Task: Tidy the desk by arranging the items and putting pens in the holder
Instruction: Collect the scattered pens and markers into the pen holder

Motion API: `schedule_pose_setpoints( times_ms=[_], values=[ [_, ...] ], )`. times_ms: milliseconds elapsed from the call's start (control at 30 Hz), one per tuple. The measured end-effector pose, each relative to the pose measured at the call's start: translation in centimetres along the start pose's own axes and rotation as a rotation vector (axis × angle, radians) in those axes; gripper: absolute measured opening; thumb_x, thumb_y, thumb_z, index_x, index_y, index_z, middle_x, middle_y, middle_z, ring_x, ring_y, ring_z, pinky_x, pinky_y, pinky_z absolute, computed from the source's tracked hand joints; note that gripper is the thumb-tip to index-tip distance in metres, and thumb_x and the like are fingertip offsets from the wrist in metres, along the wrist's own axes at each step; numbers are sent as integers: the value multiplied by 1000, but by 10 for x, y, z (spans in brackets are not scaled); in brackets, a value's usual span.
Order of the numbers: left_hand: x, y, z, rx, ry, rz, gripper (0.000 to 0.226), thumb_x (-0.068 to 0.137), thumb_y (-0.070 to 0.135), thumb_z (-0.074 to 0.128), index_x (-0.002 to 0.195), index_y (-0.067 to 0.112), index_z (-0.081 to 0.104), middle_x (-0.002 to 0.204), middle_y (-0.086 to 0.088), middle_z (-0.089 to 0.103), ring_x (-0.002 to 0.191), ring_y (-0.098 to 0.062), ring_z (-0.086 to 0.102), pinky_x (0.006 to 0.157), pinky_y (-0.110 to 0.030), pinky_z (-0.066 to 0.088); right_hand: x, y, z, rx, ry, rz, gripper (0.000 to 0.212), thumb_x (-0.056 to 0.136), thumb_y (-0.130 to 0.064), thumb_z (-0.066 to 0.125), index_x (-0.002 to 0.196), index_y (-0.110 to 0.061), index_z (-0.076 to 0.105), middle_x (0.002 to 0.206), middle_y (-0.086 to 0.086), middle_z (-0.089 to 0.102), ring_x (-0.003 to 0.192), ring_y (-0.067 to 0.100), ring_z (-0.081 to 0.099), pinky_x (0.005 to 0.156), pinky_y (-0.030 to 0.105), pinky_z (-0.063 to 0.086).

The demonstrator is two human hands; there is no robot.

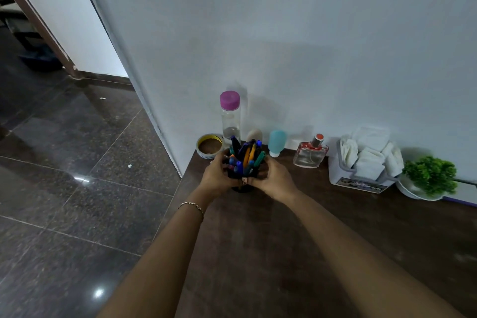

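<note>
The left hand (218, 175) and the right hand (273, 179) both grip the black round pen holder (242, 189) from its two sides, with the fingers curled around it. The holder is on the dark brown wooden desk (284, 227) and is full of coloured pens (246, 155). Just behind the holder are a clear bottle with pink cap (230, 119) and a yellow-white tape roll (209, 146). To the right of the holder stand a small turquoise bottle (276, 142) and a square glass perfume flask (310, 155).

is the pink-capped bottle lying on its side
No, the pink-capped bottle stands upright with its cap on top, behind the pen holder.
</note>
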State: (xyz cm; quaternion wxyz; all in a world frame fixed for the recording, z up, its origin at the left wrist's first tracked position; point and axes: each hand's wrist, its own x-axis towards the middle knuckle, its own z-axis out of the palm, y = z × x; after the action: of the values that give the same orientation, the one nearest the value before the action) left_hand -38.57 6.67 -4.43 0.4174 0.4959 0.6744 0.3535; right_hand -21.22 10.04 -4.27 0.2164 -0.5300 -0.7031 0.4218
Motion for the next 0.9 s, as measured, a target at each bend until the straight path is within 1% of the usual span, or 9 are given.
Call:
schedule_pose_setpoints(
  times_ms=[67, 167, 267, 400, 533, 600, 733, 833, 900],
  values=[
    [-1, 1, 2, 19, 15, 14, 89, 60, 13, 88, 136, 19, 41, 120, 4, 57, 109, -13, 56, 90, -33, 54, 0, 1, -1, -1, 2, 5, 69, 67, -38, 84, 126, -25, 52, 122, -5, 63, 101, 10, 64, 88, 34, 55],
    [-6, 2, 6, 22, 24, 16, 84, 66, 12, 86, 135, 17, 40, 116, 6, 54, 106, -11, 53, 94, -32, 50, -2, 2, 0, -4, 4, 16, 68, 69, -36, 83, 128, -26, 51, 125, -4, 62, 103, 11, 64, 91, 35, 54],
    [-9, 0, 13, 15, 28, 10, 73, 71, 13, 82, 132, 16, 42, 116, 5, 55, 111, -13, 54, 97, -39, 51, -6, 3, -1, 4, 15, 24, 66, 71, -37, 82, 129, -25, 51, 126, -4, 62, 105, 13, 64, 93, 36, 53],
    [-16, 0, 22, -43, 29, -28, 67, 77, 13, 78, 134, 13, 42, 131, -5, 55, 123, -21, 52, 102, -44, 47, -16, 4, -6, 19, 7, 33, 73, 72, -39, 80, 136, -24, 47, 132, -4, 59, 108, 12, 63, 96, 37, 52],
    [-35, 10, 28, -57, 59, -43, 76, 79, 10, 75, 143, 9, 33, 141, -8, 48, 128, -23, 48, 106, -40, 44, -40, 4, -19, -6, 24, 50, 87, 75, -38, 79, 146, -18, 34, 145, 1, 46, 122, 17, 54, 101, 36, 48],
    [-47, 18, 31, 30, 118, -61, 75, 82, 11, 73, 144, 7, 31, 142, -9, 46, 129, -25, 46, 106, -37, 42, -53, 4, -29, -23, 46, 50, 87, 78, -35, 77, 148, -15, 30, 149, 3, 41, 128, 19, 49, 103, 35, 45],
    [-81, 38, 43, 334, 337, -25, 60, 80, 18, 70, 133, 7, 43, 138, -17, 47, 129, -34, 43, 101, -39, 41, -86, 4, -60, -209, 128, 14, 77, 87, -43, 64, 150, -18, 27, 155, 4, 30, 140, 22, 32, 112, 36, 32],
    [-115, 69, 62, 456, 522, -39, 70, 84, 21, 66, 141, 4, 31, 153, -20, 24, 142, -35, 22, 115, -47, 26, -115, 3, -95, -335, 219, -49, 70, 92, -42, 57, 150, -16, 25, 159, 3, 18, 145, 24, 22, 113, 38, 27],
    [-132, 96, 72, 527, 573, 49, 73, 88, 27, 61, 147, 7, 22, 157, -17, 13, 146, -34, 10, 117, -53, 15, -132, -3, -122, -395, 278, -83, 71, 94, -40, 53, 151, -15, 19, 161, 3, 7, 147, 23, 11, 115, 39, 21]
  ],
)
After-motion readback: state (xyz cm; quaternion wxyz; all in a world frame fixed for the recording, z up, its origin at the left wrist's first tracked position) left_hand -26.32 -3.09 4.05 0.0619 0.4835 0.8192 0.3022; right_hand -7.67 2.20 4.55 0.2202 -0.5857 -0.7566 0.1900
